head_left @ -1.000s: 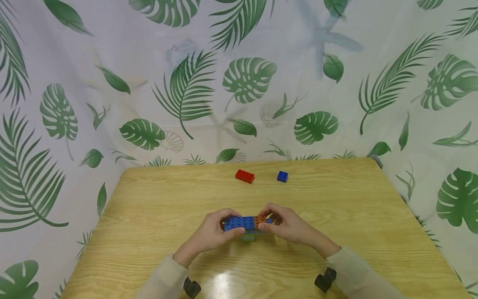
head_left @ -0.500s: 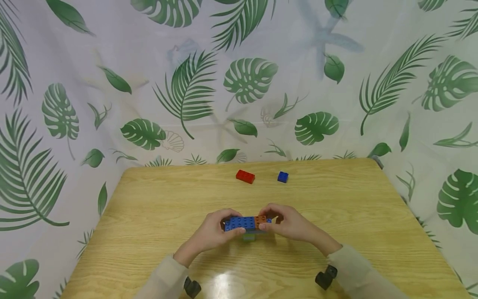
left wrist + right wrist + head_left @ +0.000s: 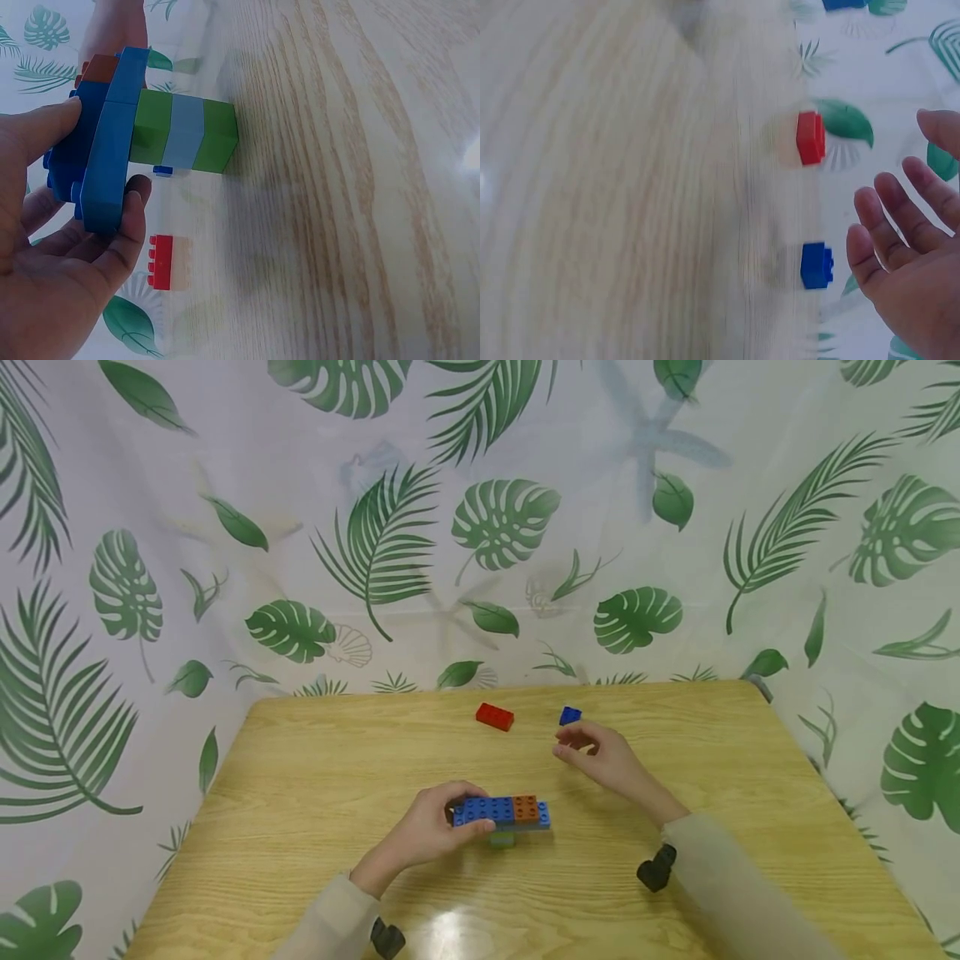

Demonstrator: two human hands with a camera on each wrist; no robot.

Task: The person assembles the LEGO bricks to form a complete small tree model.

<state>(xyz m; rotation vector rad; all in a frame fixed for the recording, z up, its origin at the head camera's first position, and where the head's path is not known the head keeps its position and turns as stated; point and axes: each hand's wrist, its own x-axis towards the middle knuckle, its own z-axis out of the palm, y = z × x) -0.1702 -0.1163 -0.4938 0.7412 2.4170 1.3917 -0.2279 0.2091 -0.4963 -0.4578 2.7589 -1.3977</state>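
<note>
My left hand (image 3: 435, 822) grips the left end of a building-brick structure, thumb in front and fingers behind. In the left wrist view its column of green and light-blue bricks (image 3: 186, 131) stands on the table under a wide blue layer (image 3: 112, 154). On that layer sit a darker blue brick (image 3: 487, 810) and an orange-brown brick (image 3: 525, 808). Holding nothing, my right hand (image 3: 603, 760) hovers just in front of a small blue brick (image 3: 570, 715), which it partly covers in the head view. The right wrist view has this hand's fingers spread and relaxed.
A red brick (image 3: 495, 717) lies near the back edge of the wooden table (image 3: 337, 752), left of the small blue one. Behind the table hangs a white leaf-print cloth (image 3: 420, 560).
My right hand has let go of the structure's right end, by the orange-brown brick, and moved back and rightward to the small blue brick. The left hand keeps its grip.
</note>
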